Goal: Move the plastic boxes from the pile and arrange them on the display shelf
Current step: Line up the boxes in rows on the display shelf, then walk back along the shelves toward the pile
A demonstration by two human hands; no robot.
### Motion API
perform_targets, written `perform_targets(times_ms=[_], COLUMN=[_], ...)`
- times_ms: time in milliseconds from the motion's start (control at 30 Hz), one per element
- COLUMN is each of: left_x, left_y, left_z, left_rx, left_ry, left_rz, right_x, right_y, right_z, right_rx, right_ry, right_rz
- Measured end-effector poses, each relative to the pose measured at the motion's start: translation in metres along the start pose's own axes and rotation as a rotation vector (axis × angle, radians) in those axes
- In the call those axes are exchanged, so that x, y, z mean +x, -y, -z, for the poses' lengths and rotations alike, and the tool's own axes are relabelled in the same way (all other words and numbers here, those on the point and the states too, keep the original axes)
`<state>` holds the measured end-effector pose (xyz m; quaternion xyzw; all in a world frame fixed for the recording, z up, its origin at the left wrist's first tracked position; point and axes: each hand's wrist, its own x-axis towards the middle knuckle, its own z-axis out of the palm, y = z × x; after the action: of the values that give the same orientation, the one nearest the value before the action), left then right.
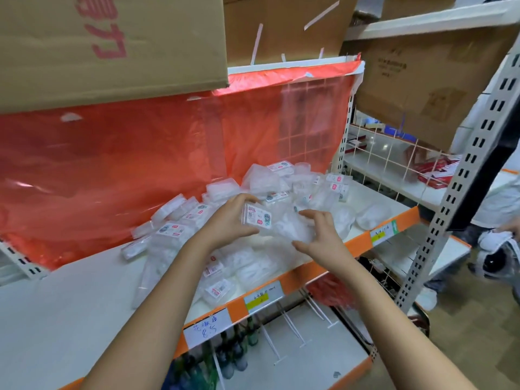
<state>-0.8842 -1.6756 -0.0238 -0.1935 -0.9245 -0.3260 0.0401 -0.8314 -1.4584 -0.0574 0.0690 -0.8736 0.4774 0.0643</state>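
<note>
The display shelf (70,299) is seen with its left part bare, so little arranging is judged done. A loose pile of plastic boxes (284,187) is heaped against the red sheet (112,153), with most of it left to sort. One labelled box (257,219) is gripped between thumb and fingers of the left hand (228,220); the right hand (318,235) is held half open, curved around clear boxes beside it, a firm hold not being discernible.
</note>
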Motion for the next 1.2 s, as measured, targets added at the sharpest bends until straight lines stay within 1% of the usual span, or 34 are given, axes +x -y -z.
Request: perform_targets(times_ms=[67, 167, 267, 367, 500, 567, 733, 900, 1000, 1133, 1200], left_x=[-0.014, -0.037, -0.057, -0.073, -0.09, -0.097, -0.112, -0.12, -0.12, -0.113, -0.11], left_y=[-0.005, -0.012, -0.02, -0.019, -0.013, -0.014, -0.011, -0.001, 0.0, -0.005, -0.008], left_z=[-0.002, -0.009, -0.018, -0.029, -0.04, -0.043, -0.045, -0.046, -0.049, -0.053, -0.056], left_rx=[-0.173, -0.487, -0.654, -0.729, -0.743, -0.759, -0.836, -0.957, -1.045, -1.275, -1.347], left_ry=[-0.055, -0.092, -0.122, -0.173, -0.238, -0.267, -0.32, -0.357, -0.383, -0.461, -0.474], left_rz=[0.038, 0.088, 0.115, 0.118, 0.097, 0.091, 0.141, 0.196, 0.234, 0.304, 0.312], right_x=[-0.002, -0.006, -0.01, -0.015, -0.022, -0.024, -0.029, -0.038, -0.042, -0.039, -0.038], right_y=[-0.002, -0.001, 0.0, 0.0, 0.0, 0.0, -0.001, 0.002, 0.006, 0.003, -0.002], right_z=[0.007, 0.014, 0.017, 0.015, 0.005, -0.001, -0.011, -0.013, -0.008, -0.011, -0.011], right_rx=[0.113, 0.382, 0.552, 0.582, 0.515, 0.494, 0.708, 0.945, 0.933, 0.865, 0.82], right_ry=[-0.035, -0.015, -0.03, -0.051, -0.064, -0.036, 0.133, 0.215, 0.233, 0.168, 0.151], right_rz=[-0.012, -0.085, -0.135, -0.174, -0.244, -0.267, -0.34, -0.441, -0.412, -0.338, -0.314])
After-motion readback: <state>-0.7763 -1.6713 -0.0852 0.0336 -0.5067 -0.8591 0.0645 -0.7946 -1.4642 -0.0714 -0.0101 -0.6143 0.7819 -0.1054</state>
